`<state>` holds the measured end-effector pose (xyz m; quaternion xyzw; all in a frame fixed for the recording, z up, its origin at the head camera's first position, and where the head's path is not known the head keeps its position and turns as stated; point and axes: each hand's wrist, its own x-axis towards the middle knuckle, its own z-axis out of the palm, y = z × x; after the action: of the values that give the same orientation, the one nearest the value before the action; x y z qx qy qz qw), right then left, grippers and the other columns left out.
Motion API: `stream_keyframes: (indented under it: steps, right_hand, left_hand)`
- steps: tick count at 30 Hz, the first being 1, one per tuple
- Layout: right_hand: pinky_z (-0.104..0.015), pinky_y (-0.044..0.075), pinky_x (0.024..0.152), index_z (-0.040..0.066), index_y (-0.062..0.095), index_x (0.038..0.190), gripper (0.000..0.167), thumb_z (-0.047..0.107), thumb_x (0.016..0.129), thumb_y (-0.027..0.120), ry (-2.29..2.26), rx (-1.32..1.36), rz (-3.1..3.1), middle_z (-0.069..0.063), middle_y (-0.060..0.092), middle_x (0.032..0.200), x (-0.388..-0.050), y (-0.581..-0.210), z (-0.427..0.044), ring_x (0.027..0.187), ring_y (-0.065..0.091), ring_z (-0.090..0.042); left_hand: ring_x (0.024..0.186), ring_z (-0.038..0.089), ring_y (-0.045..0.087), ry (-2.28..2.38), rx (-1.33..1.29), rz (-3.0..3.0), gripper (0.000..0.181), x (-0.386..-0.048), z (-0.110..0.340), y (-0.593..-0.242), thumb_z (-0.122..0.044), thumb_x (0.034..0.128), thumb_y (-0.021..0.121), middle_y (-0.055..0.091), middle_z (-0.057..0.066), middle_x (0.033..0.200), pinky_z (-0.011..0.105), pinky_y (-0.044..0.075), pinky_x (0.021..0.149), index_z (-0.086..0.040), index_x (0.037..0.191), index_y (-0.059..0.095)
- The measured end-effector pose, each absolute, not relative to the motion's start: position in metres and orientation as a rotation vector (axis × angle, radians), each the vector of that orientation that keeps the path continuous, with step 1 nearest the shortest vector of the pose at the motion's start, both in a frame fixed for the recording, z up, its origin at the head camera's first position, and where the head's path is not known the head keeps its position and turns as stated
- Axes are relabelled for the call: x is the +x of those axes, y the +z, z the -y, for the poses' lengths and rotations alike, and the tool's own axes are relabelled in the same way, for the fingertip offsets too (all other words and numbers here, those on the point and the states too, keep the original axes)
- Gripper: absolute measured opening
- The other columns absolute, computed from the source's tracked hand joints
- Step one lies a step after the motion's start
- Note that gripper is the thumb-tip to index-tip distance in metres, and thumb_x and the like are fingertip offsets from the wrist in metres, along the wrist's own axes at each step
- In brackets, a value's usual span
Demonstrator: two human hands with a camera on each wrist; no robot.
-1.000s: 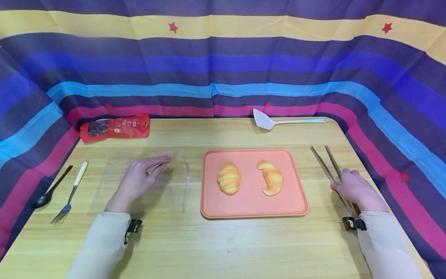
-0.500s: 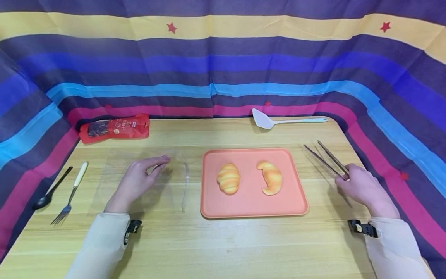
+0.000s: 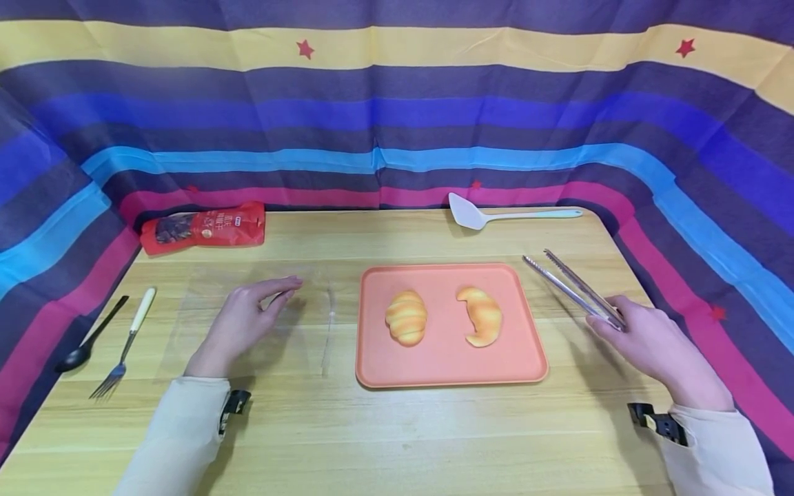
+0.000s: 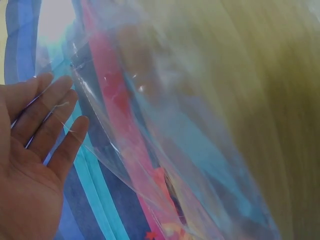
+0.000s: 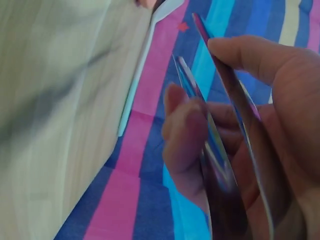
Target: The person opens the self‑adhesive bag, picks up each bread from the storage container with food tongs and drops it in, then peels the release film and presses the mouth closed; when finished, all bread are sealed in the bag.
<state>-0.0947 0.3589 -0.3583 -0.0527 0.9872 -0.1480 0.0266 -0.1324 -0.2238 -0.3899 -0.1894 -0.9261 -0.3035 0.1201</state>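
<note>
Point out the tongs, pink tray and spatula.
tongs [image 3: 584, 287]: head view, on one metal arm.
pink tray [image 3: 442, 324]: head view, on its bare base.
spatula [image 3: 521, 216]: head view, on its handle.

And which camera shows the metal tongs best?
The head view: both arms of the tongs show, out to their toothed tips. The right wrist view shows the arms close up in the right hand; the left wrist view, none.
</note>
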Motion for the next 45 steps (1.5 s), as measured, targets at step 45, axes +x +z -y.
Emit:
stream_keyframes:
  steps: [45]
  right_hand:
    - [-0.028, 0.035, 0.055, 0.015, 0.068, 0.107, 0.027, 0.036, 0.089, 0.073, -0.49, -0.401, -2.933, 0.01, 0.044, 0.066, -0.059, -0.359, -0.336, 0.063, 0.043, -0.01]
  left_hand:
    - [0.109, 0.037, 0.063, -0.873, -0.628, 2.615, 0.03, -0.132, 0.227, -0.391, 0.0, 0.0884, 0.071, 0.067, 0.013, 0.119, 0.053, 0.052, 0.088, -0.005, 0.118, 0.072]
